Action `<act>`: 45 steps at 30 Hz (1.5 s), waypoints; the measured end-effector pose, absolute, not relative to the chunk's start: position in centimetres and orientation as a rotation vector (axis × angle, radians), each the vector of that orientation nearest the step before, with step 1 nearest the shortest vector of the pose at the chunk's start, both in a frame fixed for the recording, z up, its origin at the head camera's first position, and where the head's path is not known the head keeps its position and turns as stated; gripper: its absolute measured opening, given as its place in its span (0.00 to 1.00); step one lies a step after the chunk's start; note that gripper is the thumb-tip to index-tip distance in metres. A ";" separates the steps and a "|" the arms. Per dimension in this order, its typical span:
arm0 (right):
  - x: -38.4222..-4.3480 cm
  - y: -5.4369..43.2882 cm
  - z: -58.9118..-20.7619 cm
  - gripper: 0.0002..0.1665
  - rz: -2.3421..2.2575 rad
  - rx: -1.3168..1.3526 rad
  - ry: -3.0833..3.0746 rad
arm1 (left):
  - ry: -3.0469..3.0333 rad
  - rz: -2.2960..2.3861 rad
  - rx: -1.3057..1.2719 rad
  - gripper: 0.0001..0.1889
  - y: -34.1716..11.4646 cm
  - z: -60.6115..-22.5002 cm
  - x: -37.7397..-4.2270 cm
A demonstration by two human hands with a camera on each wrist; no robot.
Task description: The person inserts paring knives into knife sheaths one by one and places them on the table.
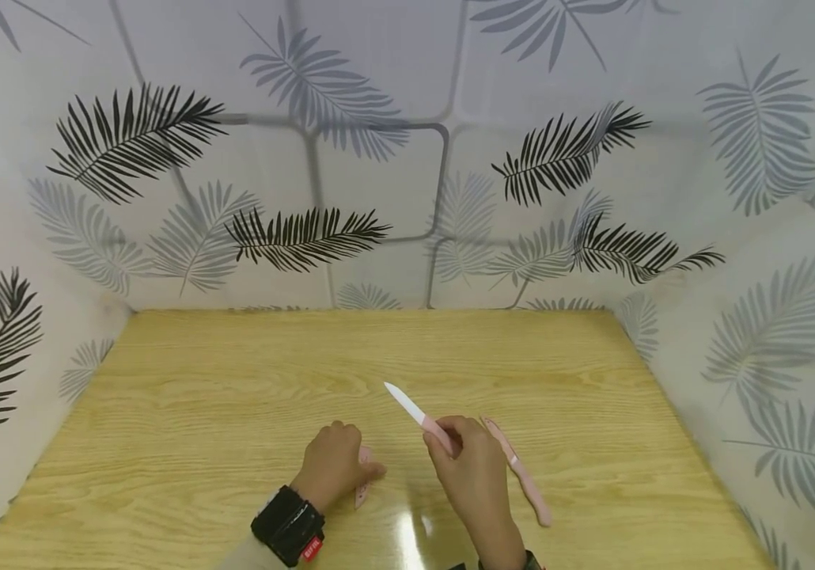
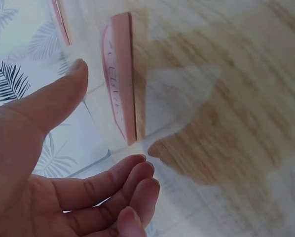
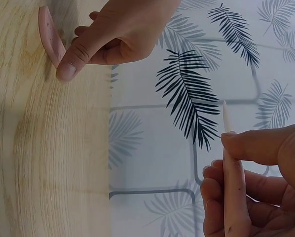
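Seen from the head, the right hand [image 1: 475, 475] grips a white-bladed, pointed knife [image 1: 407, 404] by its smooth pink handle [image 1: 437, 432] above a wood-grained counter [image 1: 201, 380], where a slim pink utensil [image 1: 527, 483] lies; from the left wrist, the left hand [image 2: 36, 200], thumb and fingers parted, hovers beside a curved, lettered pink sheath [image 2: 122, 74]; from the right, the clasped handle looks rounded and dotted.

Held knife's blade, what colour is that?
The blade is white, showing best in the head view.
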State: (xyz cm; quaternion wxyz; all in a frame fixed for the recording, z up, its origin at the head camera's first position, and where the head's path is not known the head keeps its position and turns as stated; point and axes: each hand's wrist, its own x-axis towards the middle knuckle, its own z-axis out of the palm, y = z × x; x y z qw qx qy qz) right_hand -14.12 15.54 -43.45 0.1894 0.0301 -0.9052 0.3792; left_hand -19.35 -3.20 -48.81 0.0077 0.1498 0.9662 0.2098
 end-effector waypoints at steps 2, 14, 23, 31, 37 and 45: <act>-14.1 15.6 -43.5 0.10 1.071 0.090 -2.543 | 3.018 0.653 0.465 0.24 -3.2 -48.7 -19.3; -13.9 15.7 -43.6 0.10 1.090 0.089 -2.544 | 2.975 0.569 0.459 0.17 -2.9 -48.3 -19.4; -13.7 15.6 -43.9 0.10 1.115 0.071 -2.548 | 3.032 0.581 0.523 0.18 -3.0 -48.8 -19.4; -13.7 15.6 -44.0 0.10 1.114 0.063 -2.556 | 3.066 0.601 0.562 0.21 -3.0 -49.0 -19.4; -13.6 15.6 -43.9 0.10 1.117 0.058 -2.564 | 3.024 0.619 0.603 0.18 -3.2 -48.8 -19.4; -13.6 15.5 -44.1 0.10 1.096 0.046 -2.572 | 2.970 0.667 0.647 0.22 -3.6 -48.6 -19.4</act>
